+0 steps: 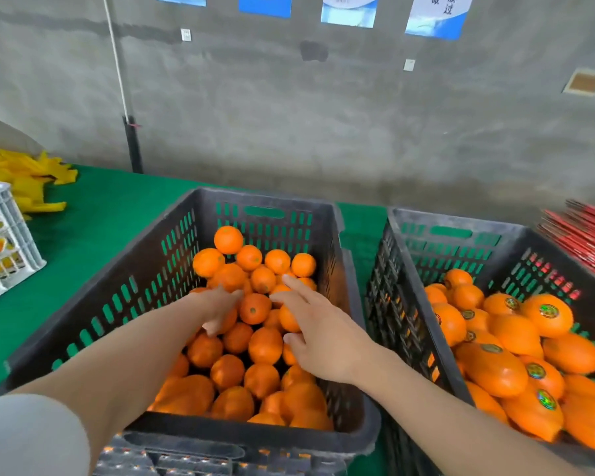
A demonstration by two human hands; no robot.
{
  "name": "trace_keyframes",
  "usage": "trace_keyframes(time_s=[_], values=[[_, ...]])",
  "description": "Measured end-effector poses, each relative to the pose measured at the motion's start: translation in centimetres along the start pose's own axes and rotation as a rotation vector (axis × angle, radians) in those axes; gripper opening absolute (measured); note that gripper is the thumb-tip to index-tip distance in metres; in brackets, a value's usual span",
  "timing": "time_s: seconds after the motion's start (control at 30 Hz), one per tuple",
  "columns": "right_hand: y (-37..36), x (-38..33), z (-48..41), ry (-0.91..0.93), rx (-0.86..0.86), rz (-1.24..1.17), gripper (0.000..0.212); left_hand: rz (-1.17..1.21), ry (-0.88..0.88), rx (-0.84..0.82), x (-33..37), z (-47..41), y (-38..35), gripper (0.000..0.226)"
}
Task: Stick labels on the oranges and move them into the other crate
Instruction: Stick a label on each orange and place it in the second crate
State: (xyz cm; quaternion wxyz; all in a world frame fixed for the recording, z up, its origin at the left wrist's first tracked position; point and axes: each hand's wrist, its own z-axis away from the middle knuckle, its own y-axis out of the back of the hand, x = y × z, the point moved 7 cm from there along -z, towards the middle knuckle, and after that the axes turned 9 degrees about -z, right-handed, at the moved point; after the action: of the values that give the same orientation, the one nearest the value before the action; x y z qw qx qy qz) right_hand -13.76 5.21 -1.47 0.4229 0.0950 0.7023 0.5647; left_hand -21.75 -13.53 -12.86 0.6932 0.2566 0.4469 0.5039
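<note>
A black slotted crate (145, 269) in the middle holds several unlabelled oranges (255, 308). A second black crate (409, 304) to its right holds several oranges with round shiny labels (548, 311). My left hand (219, 310) reaches into the middle crate and rests on the orange pile, fingers spread over the fruit. My right hand (318, 333) lies on the same pile to the right of it, index finger stretched forward, thumb and fingers around an orange (289, 319). I see no label sheet in either hand.
Both crates stand on a green table cover (93, 228) against a grey concrete wall. A white crate (4, 242) and yellow material (24, 176) sit at the far left. Red packs (584, 238) are stacked at the far right. Another crate lies under the middle one.
</note>
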Motion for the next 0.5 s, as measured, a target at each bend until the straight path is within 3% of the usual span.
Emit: trace_keyframes(time_s=[0.13,0.27,0.37,0.5], values=[[0.5,0.5,0.0,-0.031,0.052,-0.050,0.055,0.343,-0.021,0.147,0.0,1.9,3.8,0.086],[2.1,0.0,0.4,0.010,0.250,-0.125,0.042,1.116,-0.020,0.298,-1.6,6.6,8.5,0.070],[3.8,0.0,1.6,0.023,0.472,-0.216,0.033,1.658,-0.170,0.374,-1.0,11.6,10.4,0.065],[6.1,1.6,5.0,-0.051,0.745,-0.548,0.025,1.905,-0.371,0.484,2.1,18.5,10.4,0.075]])
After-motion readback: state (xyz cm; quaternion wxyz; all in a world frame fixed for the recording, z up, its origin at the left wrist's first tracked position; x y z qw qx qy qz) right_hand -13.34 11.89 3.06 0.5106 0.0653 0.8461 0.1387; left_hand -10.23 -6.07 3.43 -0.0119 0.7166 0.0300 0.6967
